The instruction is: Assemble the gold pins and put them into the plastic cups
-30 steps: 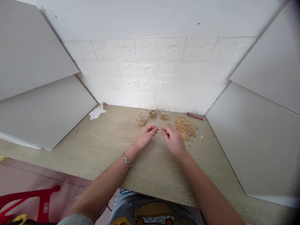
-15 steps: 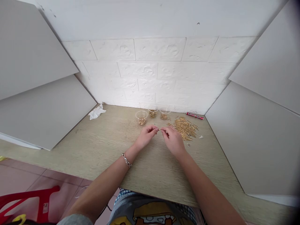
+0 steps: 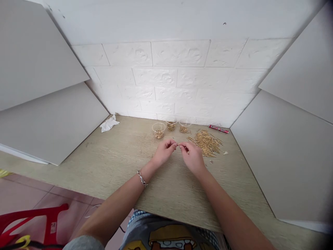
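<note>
Pinching a thin golden metal pin (image 3: pixel 179 145) between them, the left hand (image 3: pixel 163 152) and the right hand (image 3: pixel 193 158) met just above the pale wood-grain counter (image 3: pixel 117 159), fingertips of both closed on its opposite ends while the other fingers curled in loosely. The pin was too small to tell whether it was one piece or two being joined; held at both ends like that, it seemed steadied for fine work close under the eyes. A silver chain bracelet (image 3: pixel 142 178) sat on the left wrist.

Taking the hands as landmark: just beyond and to their right lay a loose heap of golden pins (image 3: pixel 206 143), near enough for the right hand to draw from with little travel. Directly behind the hands stood three small clear plastic cups (image 3: pixel 158 130) in a row, each holding golden bits, probably kept apart by kind. Further right of the heap, against the white brick-pattern wall (image 3: pixel 179 80), lay a red pen-like stick (image 3: pixel 218 129). Well to the left of the hands, by the wall corner, lay a crumpled white tissue (image 3: pixel 109 123), out of the working space
</note>
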`<state>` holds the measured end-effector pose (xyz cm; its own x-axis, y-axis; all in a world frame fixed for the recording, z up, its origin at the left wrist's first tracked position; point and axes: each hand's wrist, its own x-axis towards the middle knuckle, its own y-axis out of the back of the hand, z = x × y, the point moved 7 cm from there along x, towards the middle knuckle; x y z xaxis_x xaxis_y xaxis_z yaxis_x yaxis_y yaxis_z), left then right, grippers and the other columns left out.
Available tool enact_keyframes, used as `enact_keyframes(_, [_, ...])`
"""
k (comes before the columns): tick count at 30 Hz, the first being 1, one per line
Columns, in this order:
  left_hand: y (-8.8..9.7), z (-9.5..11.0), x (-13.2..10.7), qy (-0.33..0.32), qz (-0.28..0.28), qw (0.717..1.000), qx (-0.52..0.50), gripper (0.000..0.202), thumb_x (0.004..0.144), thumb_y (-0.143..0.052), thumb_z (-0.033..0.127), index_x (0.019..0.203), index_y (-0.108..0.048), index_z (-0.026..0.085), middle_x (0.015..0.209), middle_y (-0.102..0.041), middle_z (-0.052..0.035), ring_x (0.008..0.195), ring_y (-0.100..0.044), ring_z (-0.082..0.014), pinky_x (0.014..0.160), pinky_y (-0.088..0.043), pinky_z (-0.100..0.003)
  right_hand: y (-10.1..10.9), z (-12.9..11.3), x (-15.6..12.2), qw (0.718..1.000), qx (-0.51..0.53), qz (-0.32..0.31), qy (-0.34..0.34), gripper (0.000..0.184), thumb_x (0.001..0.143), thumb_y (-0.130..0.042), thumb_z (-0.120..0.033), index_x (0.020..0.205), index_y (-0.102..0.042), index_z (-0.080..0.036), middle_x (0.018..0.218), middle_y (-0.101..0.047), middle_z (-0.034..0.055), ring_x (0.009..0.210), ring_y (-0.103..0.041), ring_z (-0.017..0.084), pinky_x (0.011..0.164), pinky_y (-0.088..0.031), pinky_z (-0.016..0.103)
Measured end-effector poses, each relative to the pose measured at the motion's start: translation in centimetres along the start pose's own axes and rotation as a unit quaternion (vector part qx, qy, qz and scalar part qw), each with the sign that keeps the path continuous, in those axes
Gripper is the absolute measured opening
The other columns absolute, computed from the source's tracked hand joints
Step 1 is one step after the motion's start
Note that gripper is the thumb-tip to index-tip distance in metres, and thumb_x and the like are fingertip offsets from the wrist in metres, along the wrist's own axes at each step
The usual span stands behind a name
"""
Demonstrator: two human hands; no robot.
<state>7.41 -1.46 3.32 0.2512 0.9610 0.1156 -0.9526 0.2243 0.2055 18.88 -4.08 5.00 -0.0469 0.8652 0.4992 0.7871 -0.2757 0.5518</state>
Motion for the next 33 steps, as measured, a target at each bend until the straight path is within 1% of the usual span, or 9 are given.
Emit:
enact_keyframes(4, [0.2,0.3,0.1,-0.028,-0.013,0.997,0.072,0.019,0.077,-0.046,0.031,0.067,-0.051,0.015,0.062,-0.048,0.0023,0.062,-0.043,-0.0097,0.06,-0.035,-0.023,-0.1,0.7,0.1,0.998,0.018,-0.021,-0.052,0.018,0.077,-0.046,-0.021,0.078,-0.064,-0.017,0.075,-0.065,0.0046,0.067,-0.056,0.016,0.065,-0.042,0.029])
enact_keyframes(9, [0.1,0.7,0.0,-0.078,-0.02,0.98,0.183,0.019,0.08,-0.044,0.028,0.071,-0.056,0.016,0.067,-0.055,-0.0001,0.066,-0.047,-0.0117,0.063,-0.036,-0.024,-0.7,1.9,0.0,0.987,0.061,-0.059,-0.137,0.018,0.074,-0.048,-0.025,0.076,-0.065,-0.018,0.063,-0.063,0.0018,0.059,-0.056,0.015,0.059,-0.041,0.028])
enact_keyframes(13, [0.2,1.0,-0.1,-0.107,-0.001,0.969,0.225,0.019,0.081,-0.043,0.028,0.074,-0.057,0.016,0.072,-0.058,-0.0019,0.069,-0.049,-0.0126,0.066,-0.037,-0.025,-0.7,2.0,0.1,0.986,0.064,-0.069,-0.137,0.019,0.075,-0.047,-0.025,0.075,-0.065,-0.018,0.062,-0.062,0.0013,0.059,-0.056,0.015,0.059,-0.041,0.027])
enact_keyframes(18, [0.1,1.1,-0.1,-0.111,-0.004,0.97,0.216,0.021,0.081,-0.043,0.029,0.073,-0.057,0.016,0.07,-0.057,-0.0014,0.068,-0.049,-0.0123,0.064,-0.037,-0.025,-0.3,1.7,0.4,0.989,0.05,-0.082,-0.11,0.019,0.077,-0.047,-0.027,0.075,-0.064,-0.018,0.062,-0.061,0.0011,0.059,-0.055,0.014,0.058,-0.04,0.026])
enact_keyframes(23, [-0.1,1.1,-0.1,-0.1,-0.011,0.977,0.186,0.022,0.081,-0.044,0.03,0.071,-0.057,0.016,0.067,-0.056,-0.0007,0.065,-0.047,-0.0114,0.062,-0.036,-0.024,-0.1,1.4,0.4,0.991,0.037,-0.09,-0.091,0.03,0.082,-0.041,-0.035,0.065,-0.059,-0.018,0.055,-0.057,0.0002,0.053,-0.052,0.013,0.055,-0.038,0.025])
enact_keyframes(27, [-0.3,0.9,-0.1,-0.092,-0.019,0.985,0.144,0.023,0.081,-0.043,0.031,0.071,-0.056,0.015,0.066,-0.053,-0.0001,0.063,-0.044,-0.0106,0.059,-0.035,-0.023,-0.4,1.8,0.2,0.986,0.089,-0.087,-0.114,0.041,0.084,-0.037,-0.045,0.06,-0.057,-0.018,0.053,-0.056,0.0004,0.05,-0.052,0.013,0.055,-0.039,0.025])
enact_keyframes(29, [-0.4,0.6,-0.1,-0.084,-0.021,0.988,0.127,0.023,0.081,-0.043,0.032,0.072,-0.056,0.015,0.066,-0.052,0.0001,0.063,-0.044,-0.0104,0.059,-0.035,-0.023,-0.5,2.2,0.1,0.982,0.109,-0.084,-0.132,0.049,0.085,-0.032,-0.05,0.059,-0.057,-0.017,0.054,-0.057,0.002,0.05,-0.053,0.013,0.054,-0.04,0.026])
enact_keyframes(31, [-0.3,0.4,0.0,-0.074,-0.014,0.99,0.118,0.023,0.081,-0.044,0.033,0.073,-0.056,0.015,0.066,-0.052,0.0002,0.063,-0.044,-0.0105,0.06,-0.036,-0.023,-0.4,2.6,0.1,0.98,0.118,-0.074,-0.142,0.055,0.086,-0.026,-0.053,0.06,-0.058,-0.016,0.057,-0.058,0.0034,0.051,-0.053,0.013,0.053,-0.04,0.026])
enact_keyframes(33, [0.1,0.3,0.1,-0.066,0.002,0.991,0.119,0.024,0.081,-0.044,0.034,0.075,-0.056,0.015,0.068,-0.053,-0.0002,0.064,-0.045,-0.0108,0.061,-0.037,-0.023,-0.2,2.8,0.1,0.98,0.118,-0.063,-0.145,0.054,0.086,-0.025,-0.054,0.066,-0.06,-0.016,0.061,-0.059,0.0035,0.051,-0.052,0.013,0.052,-0.04,0.026])
